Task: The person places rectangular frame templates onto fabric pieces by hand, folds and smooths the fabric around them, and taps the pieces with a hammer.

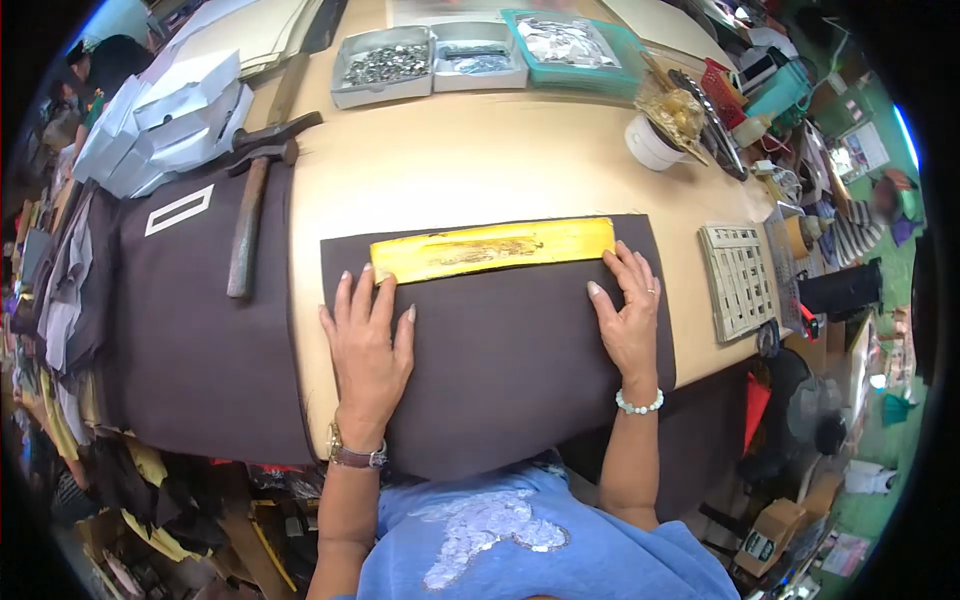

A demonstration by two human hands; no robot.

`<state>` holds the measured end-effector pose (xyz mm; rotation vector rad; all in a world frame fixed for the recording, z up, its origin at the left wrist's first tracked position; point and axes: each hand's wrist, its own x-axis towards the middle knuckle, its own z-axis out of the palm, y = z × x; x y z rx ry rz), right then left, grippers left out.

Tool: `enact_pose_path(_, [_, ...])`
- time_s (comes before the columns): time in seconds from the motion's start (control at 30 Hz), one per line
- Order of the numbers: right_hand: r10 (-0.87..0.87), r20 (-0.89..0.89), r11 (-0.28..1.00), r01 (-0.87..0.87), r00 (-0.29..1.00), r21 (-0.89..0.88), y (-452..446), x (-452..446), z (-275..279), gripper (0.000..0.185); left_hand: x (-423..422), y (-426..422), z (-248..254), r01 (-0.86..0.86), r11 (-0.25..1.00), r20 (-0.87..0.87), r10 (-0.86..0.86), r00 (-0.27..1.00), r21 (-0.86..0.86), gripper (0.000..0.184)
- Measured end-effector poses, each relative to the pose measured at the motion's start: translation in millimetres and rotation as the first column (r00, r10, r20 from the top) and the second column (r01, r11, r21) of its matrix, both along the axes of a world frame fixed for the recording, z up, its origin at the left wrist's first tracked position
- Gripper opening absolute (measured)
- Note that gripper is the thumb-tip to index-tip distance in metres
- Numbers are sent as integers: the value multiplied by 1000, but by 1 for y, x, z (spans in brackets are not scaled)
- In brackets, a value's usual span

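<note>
A long yellow strip [495, 248], smudged brown along its middle, lies across the upper part of a dark sheet of material [500, 370] on the table. My left hand [370, 340] rests palm down at the sheet's left side, fingers spread, with fingertips touching the strip's lower left corner. At the opposite end, my right hand [628, 315] lies with fingers apart, its fingertips at the strip's right edge. The sheet's near end hangs over the table edge towards my body. Neither hand is wrapped round anything.
Left on another dark sheet [210, 340] are a hammer [250, 225] and a white rectangular frame [180, 210]. Boxes of small metal parts [385, 65] and a teal tray [575, 50] stand at the back. A white tub [655, 145] and a calculator-like panel [738, 280] are right.
</note>
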<state>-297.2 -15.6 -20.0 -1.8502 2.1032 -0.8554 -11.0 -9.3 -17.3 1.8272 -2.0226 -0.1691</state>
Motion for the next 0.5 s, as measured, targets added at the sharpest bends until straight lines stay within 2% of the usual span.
enact_pose_path(0.5, [5, -36, 1000, -6, 999, -10, -1, 3, 1, 44, -4, -1, -1, -9, 998, 112, 3, 994, 59, 50])
